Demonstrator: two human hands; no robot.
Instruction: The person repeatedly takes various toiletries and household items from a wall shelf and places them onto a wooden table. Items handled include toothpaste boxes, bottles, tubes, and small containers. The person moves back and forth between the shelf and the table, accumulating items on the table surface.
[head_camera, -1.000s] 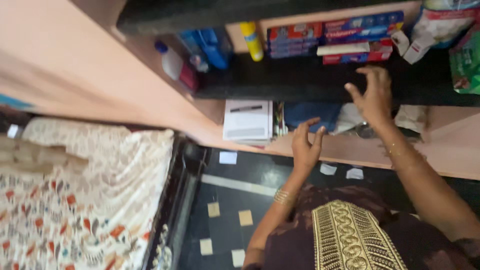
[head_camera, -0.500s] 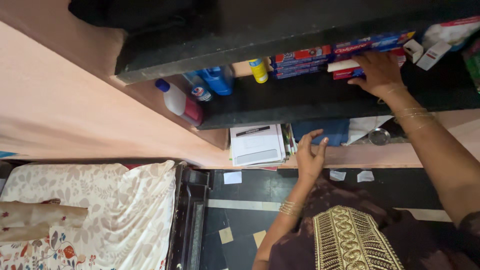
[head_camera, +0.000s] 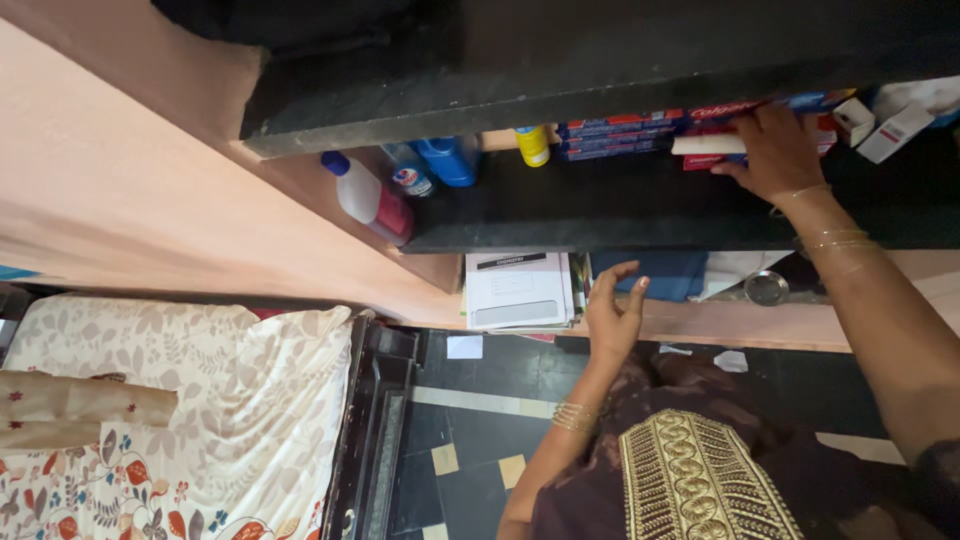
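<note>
The stacked toothpaste boxes (head_camera: 690, 135) sit far right on the dark shelf (head_camera: 600, 205); our right hand (head_camera: 775, 150) has reached them, fingers closing on a box. Our left hand (head_camera: 612, 312) hovers open, empty.

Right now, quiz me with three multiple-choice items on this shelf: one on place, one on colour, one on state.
1. Where is the right hand?
A. on the stacked flat boxes
B. on the bedsheet
C. on the floor tiles

2. What colour is the cap of the white bottle?
A. green
B. blue
C. black

3. How is the left hand?
A. gripping a bottle
B. closed in a fist
C. open, holding nothing

Answers: 1 A, its fingers rest on the boxes on the dark shelf. 2 B, the cap shows blue. 3 C, fingers spread near the papers.
</note>
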